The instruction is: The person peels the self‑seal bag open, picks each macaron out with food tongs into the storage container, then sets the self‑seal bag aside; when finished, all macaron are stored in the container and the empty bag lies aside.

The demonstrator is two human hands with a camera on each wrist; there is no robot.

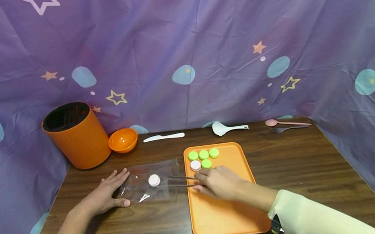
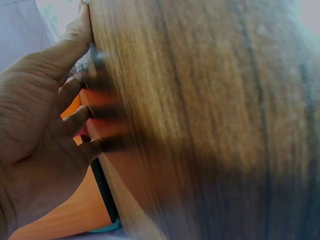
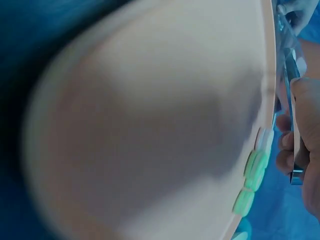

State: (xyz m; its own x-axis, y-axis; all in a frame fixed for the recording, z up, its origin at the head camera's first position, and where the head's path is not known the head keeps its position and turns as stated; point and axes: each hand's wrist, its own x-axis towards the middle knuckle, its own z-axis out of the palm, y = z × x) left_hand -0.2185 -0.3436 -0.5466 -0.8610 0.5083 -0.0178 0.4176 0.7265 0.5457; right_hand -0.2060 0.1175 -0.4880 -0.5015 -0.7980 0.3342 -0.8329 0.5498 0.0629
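Note:
My right hand (image 1: 221, 182) grips slim metal tongs (image 1: 183, 177) over the tray's left edge, and their two arms point left, apart, into the right end of a clear plastic bag (image 1: 171, 166). In the right wrist view the fingers (image 3: 286, 142) curl round the tongs (image 3: 297, 176). A pale pink-white macaron (image 1: 154, 180) shows in the middle of the flat bag, left of the tong tips. My left hand (image 1: 109, 191) rests at the bag's left end, thumb and fingers spread. In the left wrist view those fingers (image 2: 75, 120) reach down to the wood tabletop.
An orange tray (image 1: 229, 218) bears several green macarons (image 1: 203, 154) and one pale macaron (image 1: 195, 166) near its far left corner. Along the back stand an orange knife block (image 1: 80, 143) and orange bowl (image 1: 123, 140), then a white knife (image 1: 164, 137), white ladle (image 1: 222, 128), pink spoon (image 1: 272, 122) and grey fork (image 1: 280, 129).

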